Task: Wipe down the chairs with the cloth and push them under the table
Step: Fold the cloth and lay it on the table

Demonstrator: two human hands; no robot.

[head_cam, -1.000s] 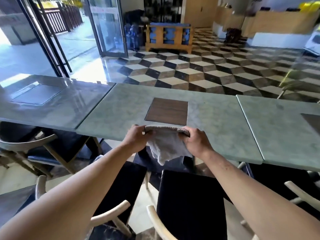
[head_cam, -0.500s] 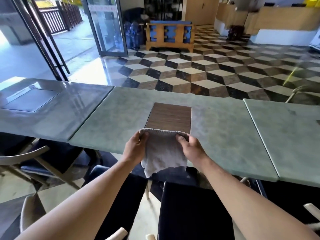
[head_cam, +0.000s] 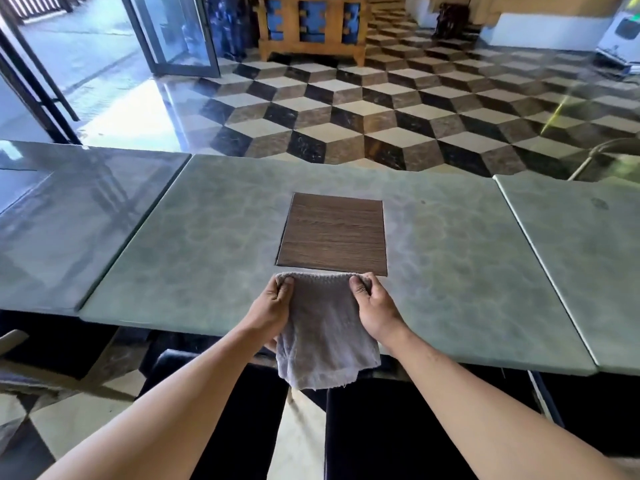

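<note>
Two hands pinch the grey cloth [head_cam: 323,336] by its top corners, the left hand [head_cam: 272,308] on one corner and the right hand [head_cam: 375,308] on the other, so it hangs over the near edge of the green tabletop [head_cam: 450,271], just below a wooden inset panel [head_cam: 332,233]. Dark chair seats [head_cam: 381,427] sit underneath.

no readable text, labels or signs
</note>
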